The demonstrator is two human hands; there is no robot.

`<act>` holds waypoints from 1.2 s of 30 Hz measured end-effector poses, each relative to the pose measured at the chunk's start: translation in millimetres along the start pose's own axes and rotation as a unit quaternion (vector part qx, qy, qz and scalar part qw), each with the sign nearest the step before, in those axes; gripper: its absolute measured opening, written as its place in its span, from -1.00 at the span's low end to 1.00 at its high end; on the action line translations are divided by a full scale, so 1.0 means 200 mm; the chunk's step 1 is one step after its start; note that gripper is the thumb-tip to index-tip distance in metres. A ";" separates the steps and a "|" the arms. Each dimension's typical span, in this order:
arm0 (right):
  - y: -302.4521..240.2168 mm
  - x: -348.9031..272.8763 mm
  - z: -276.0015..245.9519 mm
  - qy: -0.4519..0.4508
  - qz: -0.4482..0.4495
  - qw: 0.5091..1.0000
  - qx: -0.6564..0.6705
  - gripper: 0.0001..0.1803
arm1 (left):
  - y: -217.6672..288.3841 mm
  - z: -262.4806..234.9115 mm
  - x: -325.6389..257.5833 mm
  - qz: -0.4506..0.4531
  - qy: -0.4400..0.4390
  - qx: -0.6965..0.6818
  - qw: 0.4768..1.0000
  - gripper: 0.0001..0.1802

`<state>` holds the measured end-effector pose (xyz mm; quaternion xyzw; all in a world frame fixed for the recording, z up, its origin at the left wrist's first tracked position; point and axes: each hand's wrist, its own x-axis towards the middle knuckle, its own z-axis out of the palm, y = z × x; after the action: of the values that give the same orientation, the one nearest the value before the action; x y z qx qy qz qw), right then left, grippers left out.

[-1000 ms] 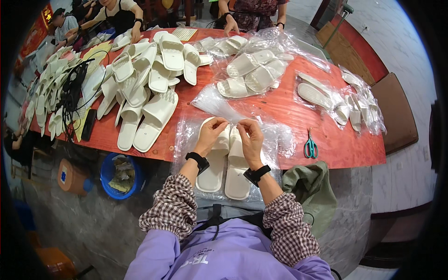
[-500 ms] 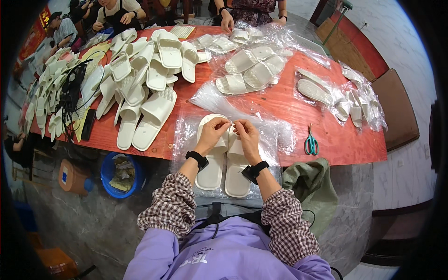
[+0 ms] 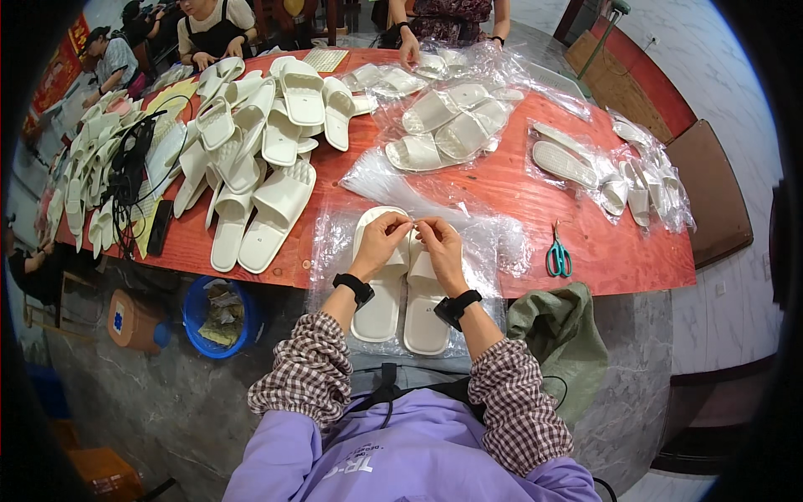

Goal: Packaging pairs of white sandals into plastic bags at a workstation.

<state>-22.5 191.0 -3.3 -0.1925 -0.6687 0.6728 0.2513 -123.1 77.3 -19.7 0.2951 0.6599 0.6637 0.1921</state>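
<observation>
Far left on the red counter (image 3: 623, 259): loose pile of pale slippers (image 3: 92, 155), black cables (image 3: 138, 159) just right of it. Dark phone (image 3: 160, 227) lying near the close edge. On the floor below, a blue bucket (image 3: 191, 322) with scraps inside. Next, a larger heap of pale slippers (image 3: 280, 209), soles mostly upward or tilted.

Centre: one pale pair (image 3: 376, 314) side by side, heels toward the person, reaching past the counter's near edge. Clear plastic (image 3: 324, 243) spreads around it; whether the pair is inside or on top, cannot tell. Left hand (image 3: 383, 238) above the left slipper, right hand (image 3: 439, 251) above the right one. Each grip: thumb and fingertips pressed together, both hands meeting over the gap. Anything pinched is too small to make out. Beyond them, a sheaf of clear strips (image 3: 381, 177).

Rightward: bagged slippers (image 3: 464, 125) farther back; teal-handled scissors (image 3: 559, 261) near the edge; green cloth (image 3: 548, 335) below; more bagged footwear (image 3: 565, 163) beyond.
</observation>
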 end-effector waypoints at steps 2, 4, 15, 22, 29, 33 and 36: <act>0.00 0.00 0.00 0.009 -0.006 1.000 -0.002 -0.82 | 0.02 0.02 0.00 0.031 0.007 0.017 0.999 -0.87; 0.02 0.00 0.01 0.018 -0.040 0.998 -0.047 -0.84 | 0.00 0.02 -0.01 0.046 -0.002 0.041 0.998 -0.88; 0.05 0.02 0.03 -0.003 -0.048 0.992 -0.115 -0.87 | 0.01 0.01 -0.01 0.086 -0.024 0.127 0.988 -0.89; 0.01 0.01 0.03 -0.001 -0.031 0.992 -0.122 -0.87 | 0.06 0.04 -0.02 0.077 -0.001 0.120 0.990 -0.87; 0.06 0.05 -0.08 0.046 -0.017 0.997 0.060 -0.70 | 0.26 0.07 -0.23 0.155 0.052 0.244 0.956 -0.77; -0.13 -0.01 -0.26 0.041 -0.110 0.975 -0.191 -0.62 | 0.27 -0.01 -0.53 0.079 -0.052 0.306 0.947 -0.69; -0.15 -0.10 -0.40 -0.020 -0.104 0.968 -0.227 -0.61 | 0.23 0.02 -0.64 0.143 -0.036 0.415 0.898 -0.59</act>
<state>44.4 243.0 21.9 -0.1605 -0.8253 0.4768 0.2566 -18.4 -4.8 8.5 0.4632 0.8188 0.3386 -0.0208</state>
